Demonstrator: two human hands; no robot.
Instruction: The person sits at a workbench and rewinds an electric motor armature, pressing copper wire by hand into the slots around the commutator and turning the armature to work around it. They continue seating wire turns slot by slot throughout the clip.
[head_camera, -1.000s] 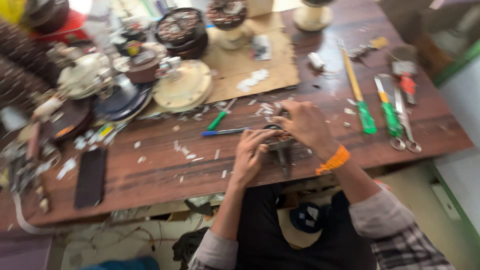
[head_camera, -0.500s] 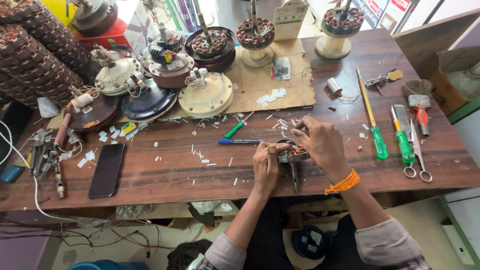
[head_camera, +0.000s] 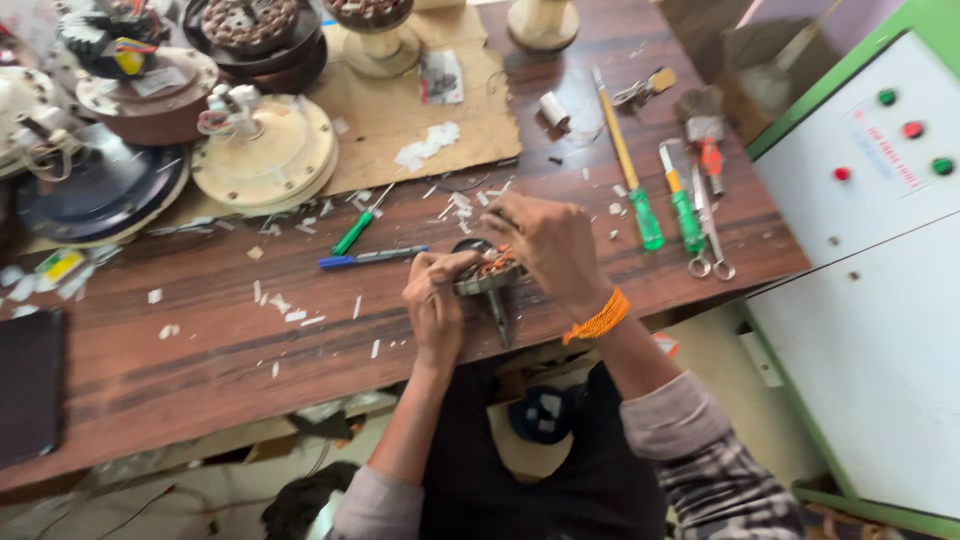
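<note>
Head view looks straight down on a dark wooden workbench (head_camera: 180, 370), with the person's two bare hands meeting near its front edge. The left hand (head_camera: 437, 300) is curled shut around the near side of a small round metal part wound with copper wire (head_camera: 487, 272), and the right hand (head_camera: 548, 245), an orange thread band (head_camera: 597, 320) at its wrist, closes its fingers over the same part from about one o'clock; the part sits between the two hands, low over the bench. A dark tool (head_camera: 500, 315) pokes out beneath it toward six o'clock. At nine o'clock of the hands, near them, lie a blue pen (head_camera: 372, 257) and a green marker (head_camera: 352, 232), among scattered white scraps. At three o'clock, well apart, lie two green-handled screwdrivers (head_camera: 648, 215), scissors (head_camera: 708, 235) and a brush (head_camera: 705, 125). A black flat device (head_camera: 30, 385) rests at the left edge. Farther off, at eleven o'clock, a sheet of cardboard (head_camera: 400, 130) carries a cream round motor cover (head_camera: 265, 160); left of it is a dark blue dish-shaped cover (head_camera: 90, 195), whose contents cannot be made out. At the far edge stand round housings, one (head_camera: 250, 25) filled with brown wire coils. At the right stands a white cabinet with green trim (head_camera: 880, 260).
</note>
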